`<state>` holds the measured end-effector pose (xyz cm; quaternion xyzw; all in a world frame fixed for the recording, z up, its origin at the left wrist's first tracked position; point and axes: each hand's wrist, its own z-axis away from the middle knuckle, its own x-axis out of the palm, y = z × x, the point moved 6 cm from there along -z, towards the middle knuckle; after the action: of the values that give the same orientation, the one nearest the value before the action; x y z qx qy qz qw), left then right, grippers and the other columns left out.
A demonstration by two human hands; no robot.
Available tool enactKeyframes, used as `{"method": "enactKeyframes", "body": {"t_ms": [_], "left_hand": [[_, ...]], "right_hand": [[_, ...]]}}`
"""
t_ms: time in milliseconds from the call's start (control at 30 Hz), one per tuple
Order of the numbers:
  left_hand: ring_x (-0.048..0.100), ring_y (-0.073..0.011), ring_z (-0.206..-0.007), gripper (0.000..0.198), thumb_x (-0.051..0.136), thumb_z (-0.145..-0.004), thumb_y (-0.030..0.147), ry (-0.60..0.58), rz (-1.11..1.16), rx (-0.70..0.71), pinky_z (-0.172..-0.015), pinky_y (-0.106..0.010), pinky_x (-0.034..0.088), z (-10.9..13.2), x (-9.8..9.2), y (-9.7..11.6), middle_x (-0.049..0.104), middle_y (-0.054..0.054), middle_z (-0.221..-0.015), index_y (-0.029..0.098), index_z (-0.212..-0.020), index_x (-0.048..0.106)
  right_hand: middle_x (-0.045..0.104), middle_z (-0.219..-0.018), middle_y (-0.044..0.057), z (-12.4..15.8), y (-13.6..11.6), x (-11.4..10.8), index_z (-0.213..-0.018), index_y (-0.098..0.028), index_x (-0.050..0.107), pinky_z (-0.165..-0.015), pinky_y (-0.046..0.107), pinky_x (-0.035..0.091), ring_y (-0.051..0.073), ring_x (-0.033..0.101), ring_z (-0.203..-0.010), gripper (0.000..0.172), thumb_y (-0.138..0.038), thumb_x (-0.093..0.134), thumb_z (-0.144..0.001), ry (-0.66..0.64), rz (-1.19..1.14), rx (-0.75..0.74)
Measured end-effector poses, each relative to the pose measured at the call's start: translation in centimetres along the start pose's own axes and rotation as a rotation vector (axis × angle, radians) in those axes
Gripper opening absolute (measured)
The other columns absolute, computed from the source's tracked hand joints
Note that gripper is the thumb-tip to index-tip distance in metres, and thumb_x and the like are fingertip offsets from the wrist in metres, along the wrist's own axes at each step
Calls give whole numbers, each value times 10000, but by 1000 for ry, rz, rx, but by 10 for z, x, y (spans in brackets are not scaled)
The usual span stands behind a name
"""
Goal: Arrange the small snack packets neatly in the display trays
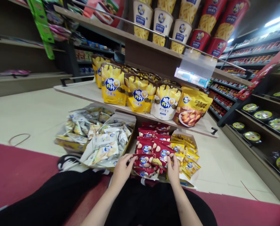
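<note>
My left hand (123, 168) pinches the left end of a red snack packet (144, 160) at the front of a box of red packets. On the right, my right hand (173, 169) has thumb and fingers closed at the lower right edge of another red snack packet (162, 153), which lies tilted on the pile. More red packets (151, 133) lie in rows behind. Yellow snack packets (190, 166) fill a box just right of my right hand. White snack packets (107, 150) lie heaped in an open box left of my left hand.
Above the boxes is a low shelf (83, 91) with standing yellow pouches (140, 94). A higher shelf (116, 34) carries snack cups (162, 25) and a hanging price tag (191, 77). Black round tubs (263, 115) sit on the right rack. A person's shoe (68, 162) is at left.
</note>
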<state>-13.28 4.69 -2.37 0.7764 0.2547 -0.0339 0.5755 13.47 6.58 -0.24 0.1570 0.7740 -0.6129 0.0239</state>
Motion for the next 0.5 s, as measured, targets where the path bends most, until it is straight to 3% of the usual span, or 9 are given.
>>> {"method": "enactKeyframes", "body": {"t_ms": [67, 100, 200, 267, 300, 367, 433, 500], "left_hand": [[633, -242, -991, 322, 528, -866, 459, 14, -16, 27, -909, -366, 486, -1, -13, 4, 684, -80, -1047, 209, -981, 694], [619, -244, -1035, 330, 527, -869, 456, 84, -32, 45, -954, -376, 466, 0, -25, 5, 674, -82, -1081, 207, -1016, 685], [534, -288, -1195, 397, 503, -879, 440, 482, -160, -11, -1077, -454, 360, 8, -79, -10, 622, -127, -1187, 171, -1138, 635], [442, -361, -1289, 556, 549, -832, 428, 672, -283, -212, -1093, -539, 306, 15, -112, -37, 545, -197, -1298, 113, -1290, 536], [420, -402, -1298, 671, 590, -787, 415, 676, -317, -333, -1071, -572, 318, 16, -123, -55, 512, -239, -1327, 71, -1351, 470], [525, -405, -1192, 717, 600, -750, 345, 485, -261, -487, -981, -547, 425, 14, -126, -90, 564, -247, -1265, 49, -1381, 434], [606, -356, -1086, 675, 568, -755, 299, 381, -228, -465, -940, -493, 473, 13, -123, -108, 615, -201, -1222, 94, -1388, 448], [644, -316, -1016, 638, 541, -750, 244, 353, -224, -411, -922, -454, 495, 14, -116, -114, 642, -167, -1194, 127, -1375, 482]], "right_hand": [[668, -1100, 72, 5, 3, 4, -1105, -212, 585, -935, 354, 484, 233, 620, -1059, 366, -488, 566, -865, -3, -1, 20], [645, -1186, 81, 8, 5, 4, -1182, -212, 567, -981, 362, 458, 243, 590, -1136, 438, -495, 589, -848, 9, -5, 34], [501, -1414, 107, 17, 11, 3, -1383, -205, 438, -1093, 378, 360, 262, 444, -1328, 694, -516, 649, -800, 60, 3, 74], [399, -1496, 119, 20, 11, 2, -1462, -200, 325, -1122, 387, 321, 262, 377, -1379, 799, -525, 644, -805, 85, 10, 78], [365, -1517, 122, 20, 11, 2, -1485, -203, 276, -1124, 393, 318, 262, 367, -1385, 825, -528, 632, -815, 95, 9, 70], [340, -1529, 119, 20, 8, 0, -1505, -223, 221, -1114, 405, 333, 262, 386, -1371, 836, -529, 610, -832, 114, 4, 48], [349, -1525, 112, 19, 4, -2, -1504, -239, 231, -1098, 411, 357, 271, 399, -1361, 825, -533, 607, -831, 141, 10, 25], [340, -1531, 107, 18, -1, -5, -1499, -244, 255, -1094, 417, 364, 284, 387, -1367, 820, -540, 611, -822, 173, 35, 3]]}}
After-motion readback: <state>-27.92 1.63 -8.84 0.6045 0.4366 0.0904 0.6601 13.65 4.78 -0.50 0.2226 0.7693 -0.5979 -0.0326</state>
